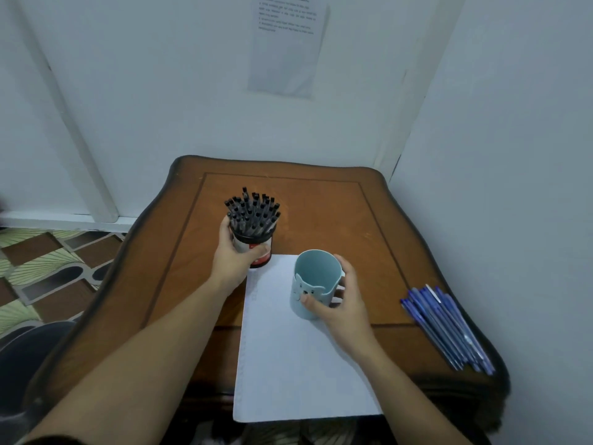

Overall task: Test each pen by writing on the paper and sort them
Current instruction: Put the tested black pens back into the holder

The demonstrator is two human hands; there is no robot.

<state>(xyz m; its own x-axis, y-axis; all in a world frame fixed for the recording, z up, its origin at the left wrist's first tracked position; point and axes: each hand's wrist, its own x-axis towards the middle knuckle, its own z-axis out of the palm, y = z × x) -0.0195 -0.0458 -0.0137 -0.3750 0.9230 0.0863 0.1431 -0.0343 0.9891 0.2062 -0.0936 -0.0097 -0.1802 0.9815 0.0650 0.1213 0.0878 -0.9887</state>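
— What have I got in my hands?

— My left hand (pixel 236 255) is wrapped around the pen tub (pixel 255 247), fingers behind and thumb across its front, closed on its side. The tub stands upright, packed with black pens (pixel 252 211), caps up, just past the far left corner of the paper (pixel 298 354).

— And the other?

— My right hand (pixel 340 303) grips the blue cup (pixel 316 282), thumb on the near face by the bear design, fingers curled round the right side. The cup is upright on the far part of the paper, and I see nothing inside it.

— Where does the paper sit?

— Middle of the tabletop (pixel 321 213), its near end overhanging the near edge. It looks blank.

— Any other pens?

— A loose bundle of blue pens (pixel 449 326) lies by the right edge, near the near right corner, well apart from both hands.
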